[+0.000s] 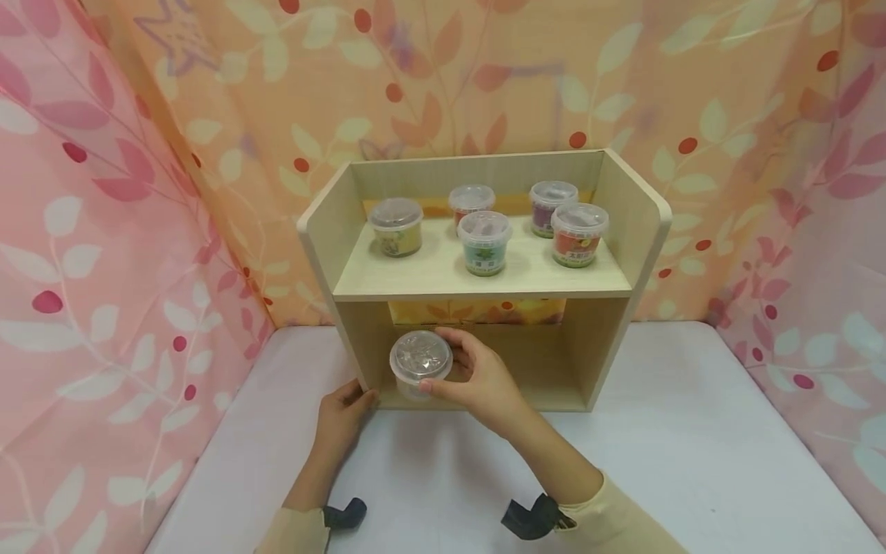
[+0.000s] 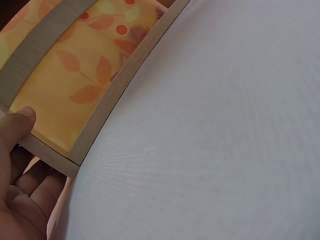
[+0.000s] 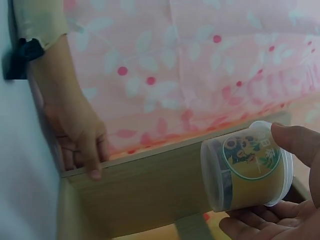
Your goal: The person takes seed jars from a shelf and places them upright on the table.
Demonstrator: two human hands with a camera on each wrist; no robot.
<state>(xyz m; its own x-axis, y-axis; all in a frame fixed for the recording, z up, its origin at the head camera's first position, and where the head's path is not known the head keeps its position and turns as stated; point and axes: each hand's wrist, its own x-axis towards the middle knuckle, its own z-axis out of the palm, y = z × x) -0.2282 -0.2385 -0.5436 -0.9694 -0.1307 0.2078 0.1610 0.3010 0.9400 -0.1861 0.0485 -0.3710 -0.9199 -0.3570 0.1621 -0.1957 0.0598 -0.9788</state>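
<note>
Cup (image 1: 419,362) at the left of the lower compartment (image 1: 540,369) of the shelf unit (image 1: 415,281); base contact unclear. Best kept level, clear of the left side panel (image 1: 365,335), shelf unit braced. Right hand (image 1: 484,381) angles in from the right, thumb nearside, fingers opposite, gripping cup; left hand (image 1: 341,414) pinches the panel's front edge, thumb inward, fingers outside.

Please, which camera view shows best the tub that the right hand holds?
The right wrist view: it shows the tub close, from its side, with the flowered label visible. The head view shows mainly its lid from above; the left wrist view lacks it.
</note>
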